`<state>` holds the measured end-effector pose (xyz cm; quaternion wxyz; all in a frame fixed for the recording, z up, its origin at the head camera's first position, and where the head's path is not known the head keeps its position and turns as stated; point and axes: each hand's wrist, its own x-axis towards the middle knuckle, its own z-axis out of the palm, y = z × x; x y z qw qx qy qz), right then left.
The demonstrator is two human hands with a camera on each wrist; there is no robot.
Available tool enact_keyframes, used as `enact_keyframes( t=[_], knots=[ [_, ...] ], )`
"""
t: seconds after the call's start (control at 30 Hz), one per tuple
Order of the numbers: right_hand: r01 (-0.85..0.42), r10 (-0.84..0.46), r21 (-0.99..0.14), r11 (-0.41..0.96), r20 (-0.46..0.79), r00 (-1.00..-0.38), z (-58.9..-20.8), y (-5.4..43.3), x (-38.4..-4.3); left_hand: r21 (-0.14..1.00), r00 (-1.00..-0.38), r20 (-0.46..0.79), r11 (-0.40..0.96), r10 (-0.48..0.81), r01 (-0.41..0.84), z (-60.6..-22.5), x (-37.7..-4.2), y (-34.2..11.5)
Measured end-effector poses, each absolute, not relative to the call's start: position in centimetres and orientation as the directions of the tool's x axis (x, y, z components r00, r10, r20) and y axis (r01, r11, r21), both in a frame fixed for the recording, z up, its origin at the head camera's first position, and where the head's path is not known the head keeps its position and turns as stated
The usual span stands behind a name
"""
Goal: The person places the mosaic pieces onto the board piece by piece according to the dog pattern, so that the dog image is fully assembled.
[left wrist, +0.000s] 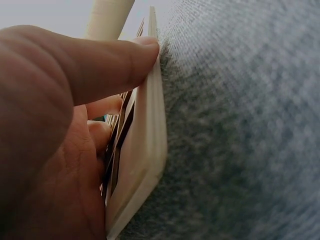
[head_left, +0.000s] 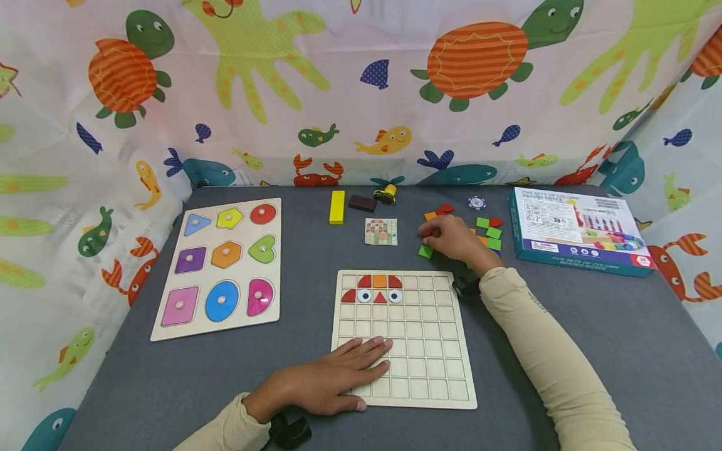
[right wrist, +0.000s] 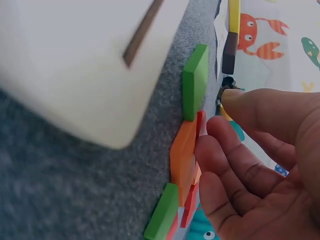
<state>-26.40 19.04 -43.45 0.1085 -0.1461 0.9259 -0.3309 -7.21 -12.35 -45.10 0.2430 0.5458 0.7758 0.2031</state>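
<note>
My left hand [head_left: 333,379] lies spread on the lower left of a wooden grid board [head_left: 417,401], its thumb against the near edge. In the left wrist view the thumb [left wrist: 120,62] rests along the board's side [left wrist: 155,115]. Near the board's top left, red quarter-round pieces, an orange square [head_left: 380,281], a red triangle [head_left: 380,299] and two eye pieces [head_left: 395,295] sit in the cells. Beyond the board, my right hand [head_left: 454,239] reaches over loose coloured pieces. In the right wrist view its thumb and fingers are apart, fingertips right beside red and orange pieces [right wrist: 184,150], with green pieces [right wrist: 195,82] nearby.
A shape puzzle [head_left: 272,263] with knobbed pieces lies at left. A picture card [head_left: 381,232], yellow block [head_left: 336,208], dark block [head_left: 362,203], bee figure [head_left: 386,194] and poker chip [head_left: 476,202] lie at the back. A teal box [head_left: 581,232] stands at right; a patterned curtain rises behind.
</note>
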Motion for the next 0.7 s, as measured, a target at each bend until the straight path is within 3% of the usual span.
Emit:
enact_keyframes(
  t=[0.33, 0.7],
  knots=[
    [-0.161, -0.33, -0.638, 0.753, -0.154, -0.931, -43.1, 19.9, -25.7, 0.595, -0.285, -0.151, 0.317, 0.947, 0.738, -45.2, -7.2, -12.2],
    [-0.251, -0.418, -0.616, 0.747, -0.142, -0.897, -43.2, 19.6, -24.9, 0.597, -0.287, -0.158, 0.323, 0.945, 0.734, -45.5, -7.2, -12.3]
  ],
)
